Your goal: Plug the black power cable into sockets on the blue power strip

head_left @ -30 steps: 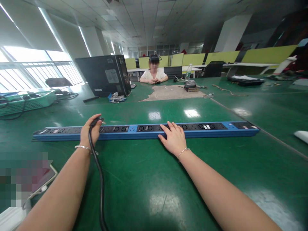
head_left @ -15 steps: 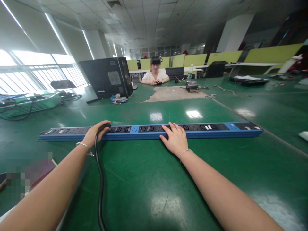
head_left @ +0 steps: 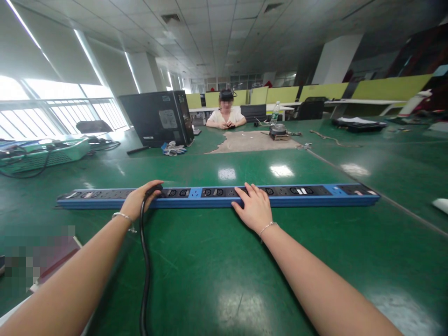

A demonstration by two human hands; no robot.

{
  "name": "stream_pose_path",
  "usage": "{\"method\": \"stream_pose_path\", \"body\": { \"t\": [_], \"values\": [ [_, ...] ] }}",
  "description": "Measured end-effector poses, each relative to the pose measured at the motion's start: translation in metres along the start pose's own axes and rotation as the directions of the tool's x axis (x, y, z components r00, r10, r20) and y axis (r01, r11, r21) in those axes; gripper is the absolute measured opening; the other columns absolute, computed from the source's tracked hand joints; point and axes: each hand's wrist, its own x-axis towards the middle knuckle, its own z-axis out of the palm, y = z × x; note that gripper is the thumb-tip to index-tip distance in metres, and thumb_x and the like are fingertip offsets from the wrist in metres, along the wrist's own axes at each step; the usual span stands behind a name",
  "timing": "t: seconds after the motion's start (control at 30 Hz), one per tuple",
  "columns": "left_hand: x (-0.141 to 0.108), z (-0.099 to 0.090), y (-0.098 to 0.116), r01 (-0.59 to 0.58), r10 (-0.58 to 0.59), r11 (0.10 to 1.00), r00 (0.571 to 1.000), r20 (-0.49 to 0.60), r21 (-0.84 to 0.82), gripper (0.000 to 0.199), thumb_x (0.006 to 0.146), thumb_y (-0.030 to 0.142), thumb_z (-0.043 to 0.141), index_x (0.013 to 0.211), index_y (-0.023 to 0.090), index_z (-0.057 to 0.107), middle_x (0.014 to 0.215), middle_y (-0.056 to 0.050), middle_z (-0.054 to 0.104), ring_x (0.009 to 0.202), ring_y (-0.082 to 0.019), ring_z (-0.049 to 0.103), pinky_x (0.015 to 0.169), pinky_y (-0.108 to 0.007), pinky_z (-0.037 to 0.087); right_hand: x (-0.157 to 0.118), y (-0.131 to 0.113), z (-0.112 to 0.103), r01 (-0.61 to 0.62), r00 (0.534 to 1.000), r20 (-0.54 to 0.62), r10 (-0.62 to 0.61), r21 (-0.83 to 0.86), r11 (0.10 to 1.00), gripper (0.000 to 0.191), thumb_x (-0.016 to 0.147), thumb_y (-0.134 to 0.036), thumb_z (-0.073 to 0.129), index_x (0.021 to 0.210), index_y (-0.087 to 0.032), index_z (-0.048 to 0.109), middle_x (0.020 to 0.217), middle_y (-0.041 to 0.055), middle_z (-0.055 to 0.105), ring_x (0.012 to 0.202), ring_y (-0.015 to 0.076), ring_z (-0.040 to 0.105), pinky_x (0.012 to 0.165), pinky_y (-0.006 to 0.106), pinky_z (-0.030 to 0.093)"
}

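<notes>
A long blue power strip point(head_left: 217, 201) with black socket panels lies crosswise on the green table point(head_left: 196, 261). My left hand point(head_left: 138, 200) is closed around a black plug point(head_left: 154, 189) over the strip's left part. From that plug a thick black cable point(head_left: 145, 261) runs down toward the near edge of the view. Whether the plug sits in a socket is hidden by my fingers. My right hand point(head_left: 254, 205) rests on the strip right of its middle, fingers spread across the top.
Beyond the strip stand a black computer case point(head_left: 157, 116), gloves point(head_left: 173, 148) and a bottle point(head_left: 276, 113). A green basket point(head_left: 49, 156) with cables is at left, a dark red booklet point(head_left: 59, 261) nearer. A person point(head_left: 226, 114) sits across the table.
The whole view has shifted slightly, with the scene lower in the picture. Both hands keep nearly the same places on the strip and plug.
</notes>
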Motion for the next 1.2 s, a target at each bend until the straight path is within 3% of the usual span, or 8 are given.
{"method": "stream_pose_path", "body": {
  "t": [0.33, 0.53, 1.0, 1.2],
  "values": [
    [0.002, -0.002, -0.001, -0.095, 0.091, 0.994, 0.993, 0.070, 0.061, 0.045, 0.082, 0.049, 0.039, 0.116, 0.024, 0.055, 0.114, -0.006, 0.063, 0.098, -0.024, 0.061, 0.088, -0.035, 0.046, 0.001, 0.001, 0.001, 0.008, 1.000, -0.004, -0.008, -0.009, 1.000, 0.046, 0.083, -0.047, 0.047, 0.124, -0.029, 0.052, 0.135, 0.0092, 0.045, 0.125, 0.0263, 0.036, 0.100, 0.041, 0.025],
    [0.008, -0.014, -0.002, -0.067, 0.050, 0.993, 0.985, 0.163, 0.102, 0.050, 0.081, 0.052, 0.038, 0.116, 0.022, 0.056, 0.105, -0.009, 0.066, 0.089, -0.027, 0.063, 0.081, -0.040, 0.047, 0.001, 0.000, 0.001, 0.006, 1.000, 0.002, -0.006, -0.006, 1.000, 0.046, 0.083, -0.047, 0.048, 0.124, -0.029, 0.052, 0.135, 0.0085, 0.045, 0.125, 0.0264, 0.035, 0.100, 0.042, 0.024],
    [0.007, -0.016, -0.007, -0.092, 0.064, 0.986, 0.978, 0.197, 0.138, 0.046, 0.081, 0.052, 0.038, 0.114, 0.026, 0.057, 0.103, -0.005, 0.068, 0.086, -0.026, 0.064, 0.078, -0.035, 0.048, 0.001, 0.000, 0.001, 0.005, 1.000, -0.009, -0.005, -0.005, 1.000, 0.046, 0.082, -0.047, 0.049, 0.124, -0.029, 0.052, 0.134, 0.0091, 0.046, 0.125, 0.0261, 0.035, 0.100, 0.041, 0.024],
    [0.011, -0.021, -0.006, -0.198, 0.165, 0.969, 0.963, 0.212, 0.146, 0.042, 0.081, 0.051, 0.039, 0.110, 0.029, 0.059, 0.109, -0.003, 0.066, 0.095, -0.025, 0.062, 0.086, -0.036, 0.046, 0.001, 0.000, 0.001, 0.004, 1.000, -0.007, -0.004, -0.010, 1.000, 0.046, 0.082, -0.047, 0.049, 0.124, -0.030, 0.052, 0.135, 0.0085, 0.045, 0.125, 0.0260, 0.036, 0.100, 0.041, 0.024]
  ]
}}
